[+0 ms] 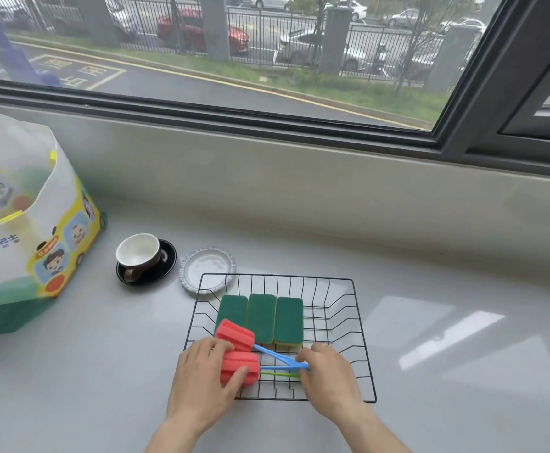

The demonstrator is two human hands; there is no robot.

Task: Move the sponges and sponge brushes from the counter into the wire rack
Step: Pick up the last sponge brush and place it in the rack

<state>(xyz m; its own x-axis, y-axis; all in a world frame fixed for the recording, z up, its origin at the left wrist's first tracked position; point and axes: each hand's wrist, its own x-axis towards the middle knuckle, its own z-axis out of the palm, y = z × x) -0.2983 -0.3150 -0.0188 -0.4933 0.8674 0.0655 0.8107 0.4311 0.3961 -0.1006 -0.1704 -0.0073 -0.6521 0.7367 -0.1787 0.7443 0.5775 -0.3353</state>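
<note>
A black wire rack [358, 322] stands on the grey counter. Three green sponges [261, 317] lie side by side in its far half. Across its near left part lie red sponge brushes: one head [236, 335] further back, another [239, 366] nearer, with blue handles [277, 357] and a green handle [278, 374] running right. My left hand [201, 384] wraps the nearer red head. My right hand [327, 376] pinches the handle ends inside the rack.
A brown cup on a black saucer [146, 261] and a small patterned dish [206, 268] sit left of the rack's far corner. A printed plastic bag [28, 220] stands at far left. The window ledge wall [300, 178] runs behind.
</note>
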